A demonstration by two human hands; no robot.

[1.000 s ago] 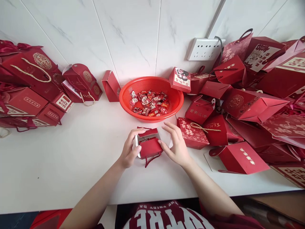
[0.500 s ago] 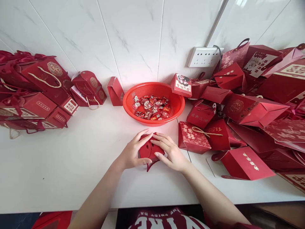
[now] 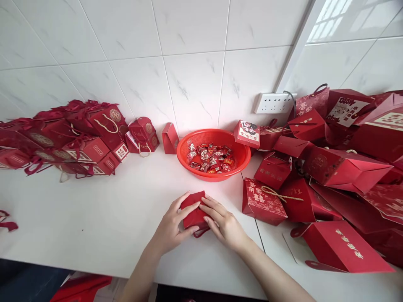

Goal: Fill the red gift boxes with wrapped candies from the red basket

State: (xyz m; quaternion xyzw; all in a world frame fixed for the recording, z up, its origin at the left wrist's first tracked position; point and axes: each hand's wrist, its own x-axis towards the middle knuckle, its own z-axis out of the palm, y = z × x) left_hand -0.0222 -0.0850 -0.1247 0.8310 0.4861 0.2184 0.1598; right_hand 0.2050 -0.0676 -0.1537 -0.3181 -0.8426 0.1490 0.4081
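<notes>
A small red gift box (image 3: 192, 213) stands on the white table in front of me, with a dark red cord at its near lower edge. My left hand (image 3: 171, 222) is curved round its left side, the thumb at the near edge and the fingers reaching over the top. From the right, my right hand (image 3: 225, 221) presses its fingers on the top and right edge. Both hands hold the box between them, and part of its right side is hidden. Just beyond, a red plastic basket (image 3: 214, 178) contains several wrapped candies (image 3: 209, 157).
Finished-looking red boxes with ribbons (image 3: 91, 150) are piled at the left. Many red boxes (image 3: 343, 165) heap up on the right, one box (image 3: 247, 133) leaning on the basket rim. A power strip (image 3: 273, 103) is on the tiled wall. A ribbon (image 3: 9, 225) lies at far left.
The flaps with round holes on top of the box now lie pressed down flat under my fingers. My view has tilted up and turned left, showing more wall and the left pile.
</notes>
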